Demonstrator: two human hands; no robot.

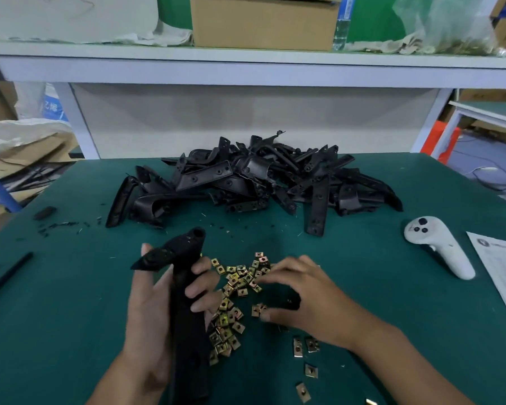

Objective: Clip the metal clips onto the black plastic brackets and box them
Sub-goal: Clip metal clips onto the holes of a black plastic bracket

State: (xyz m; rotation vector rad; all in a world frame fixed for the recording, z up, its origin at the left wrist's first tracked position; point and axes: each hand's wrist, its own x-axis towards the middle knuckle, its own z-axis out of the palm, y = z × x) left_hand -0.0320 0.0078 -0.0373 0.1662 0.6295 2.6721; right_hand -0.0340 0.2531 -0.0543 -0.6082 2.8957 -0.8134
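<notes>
Head view: your left hand [155,305] is clamped round a black bracket [184,293] at 7 o'clock. Your right hand [301,293], fingers curled, pinches one metal clip [257,310] beside the clip scatter [234,299] at 6. Square the clip to the bracket edge before pushing.

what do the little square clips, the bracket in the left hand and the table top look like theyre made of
Clips: thin stamped metal, apparently, with a yellowish plated sheen and a hole in each.
Bracket: looks like moulded black plastic, matte, with a finely textured top end; the left hand grips it.
Table top: a dark green matte mat, perhaps rubber or vinyl; the picture does not settle which.
</notes>
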